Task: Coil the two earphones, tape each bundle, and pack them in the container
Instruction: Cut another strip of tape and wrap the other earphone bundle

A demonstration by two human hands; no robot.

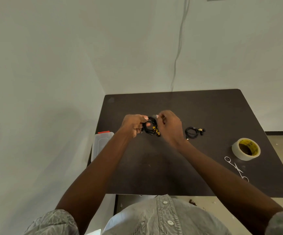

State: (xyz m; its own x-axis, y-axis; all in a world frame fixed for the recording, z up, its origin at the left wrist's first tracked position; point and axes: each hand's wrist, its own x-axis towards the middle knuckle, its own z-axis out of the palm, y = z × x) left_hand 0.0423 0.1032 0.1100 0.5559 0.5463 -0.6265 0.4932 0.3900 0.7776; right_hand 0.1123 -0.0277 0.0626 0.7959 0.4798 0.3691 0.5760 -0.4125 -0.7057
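While the left hand point(134, 123) grips a coiled black earphone bundle point(150, 127) at frame centre above the dark table point(179, 167), the right hand point(168, 125) pinches its far edge; second earphone coil point(193, 132) lies right of centre; tape roll point(245, 149) and scissors point(236, 168) lower right; clear container point(101, 143) at the table's left edge.

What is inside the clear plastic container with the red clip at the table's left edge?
Nothing shows through the clear plastic container, though the left forearm covers its near right part. One black coiled earphone lies on the dark table; the other is in both hands.
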